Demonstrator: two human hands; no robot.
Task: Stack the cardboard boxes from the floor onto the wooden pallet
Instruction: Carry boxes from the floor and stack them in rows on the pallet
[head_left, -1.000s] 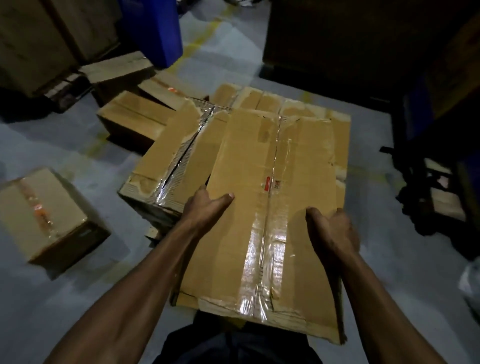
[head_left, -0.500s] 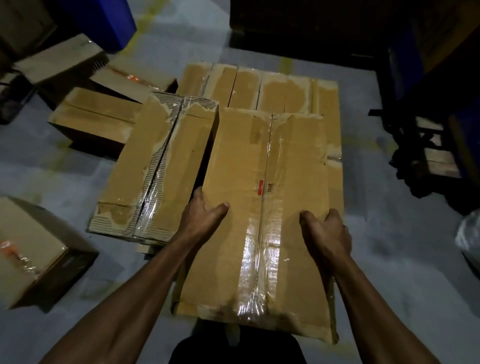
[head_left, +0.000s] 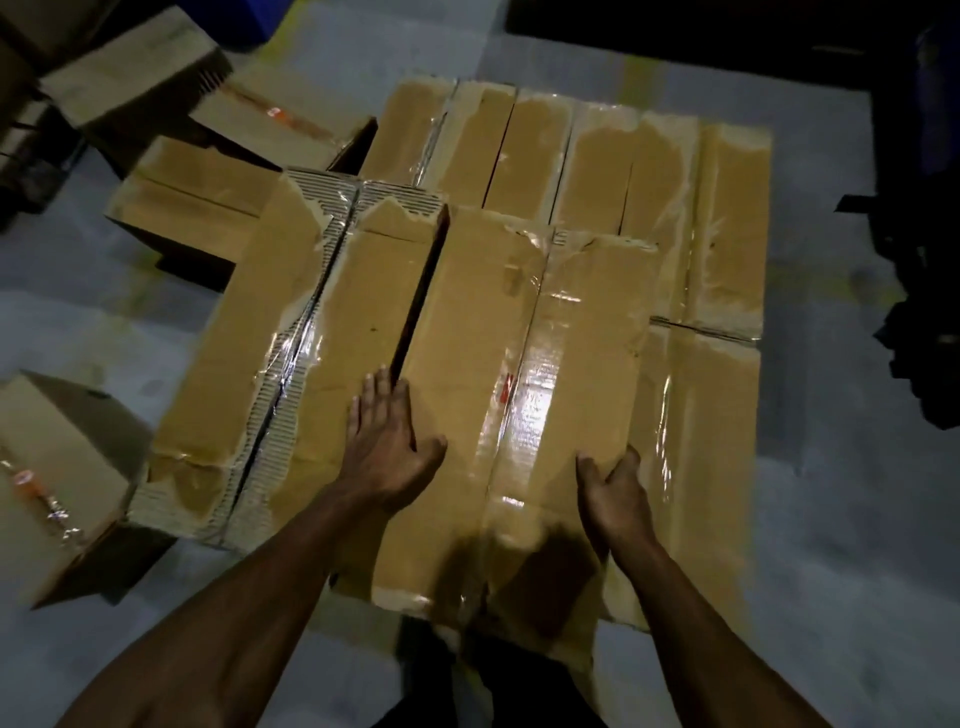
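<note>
On top of the stack right in front of me is the long box I'm setting down, the one with the shiny tape running up the middle. My left hand is flat on it with fingers straight, fingertips reaching toward the dark gap between this box and the torn-up box sitting just to its left. My right hand is at the box's right edge, fingers loosely bent with the thumb up on the lid; I honestly can't tell if it's gripping the edge or just resting there. So far it looks like a decent chunk is done: there's a lower layer of boxes showing behind and to the right, and these two long ones lie on top of that. The pallet itself I can't see at all, it's buried under cardboard, so I'm assuming that's what's underneath. The near end of my box seems to hang out past the layer below, so I'd guess it wants a nudge forward. Still left: a small box on the floor off to my left, and a few more floor boxes piled at the back left. Lighting is terrible, sorry.
</note>
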